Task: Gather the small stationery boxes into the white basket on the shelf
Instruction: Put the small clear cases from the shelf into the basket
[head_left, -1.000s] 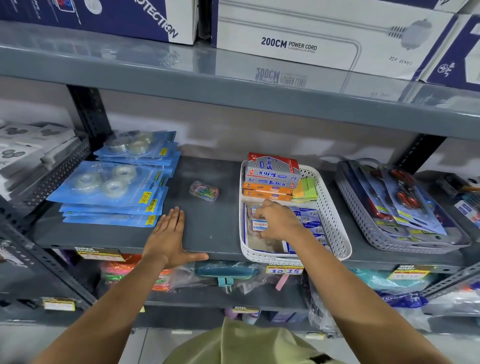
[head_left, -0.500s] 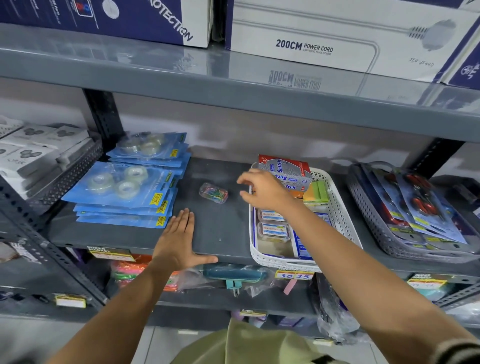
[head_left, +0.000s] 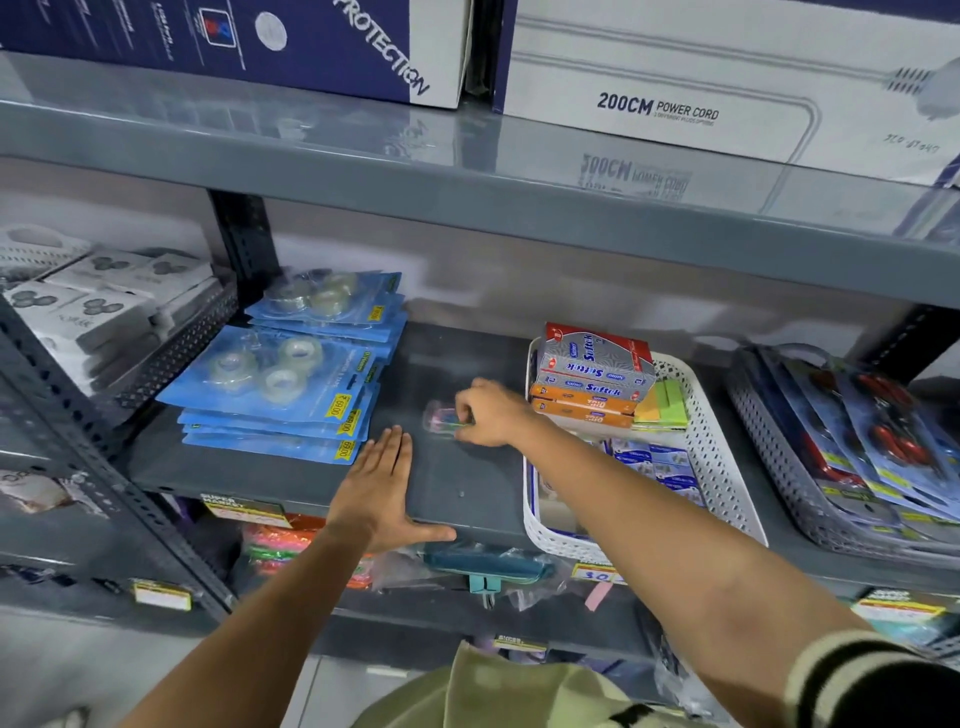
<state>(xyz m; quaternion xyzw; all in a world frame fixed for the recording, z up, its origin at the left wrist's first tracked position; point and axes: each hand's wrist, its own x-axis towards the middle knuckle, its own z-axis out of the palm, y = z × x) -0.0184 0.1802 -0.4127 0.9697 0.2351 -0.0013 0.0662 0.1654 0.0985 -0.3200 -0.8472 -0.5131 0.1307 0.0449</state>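
Note:
A small clear box of coloured clips lies on the grey shelf, left of the white basket. My right hand reaches over it with fingers curled around its right end. My left hand rests flat, palm down, at the shelf's front edge, holding nothing. The basket holds stacked Softek boxes, sticky notes and small blue-labelled boxes; my right forearm hides part of them.
Blue tape packs are stacked at the shelf's left. A grey basket of scissors packs stands to the right. A shelf board with large cartons hangs overhead. A dark upright post stands behind the tape. Packaged goods fill the lower shelf.
My right hand left the white basket, swung left across the shelf and closed on the clear clip box. My left hand stayed flat on the shelf edge.

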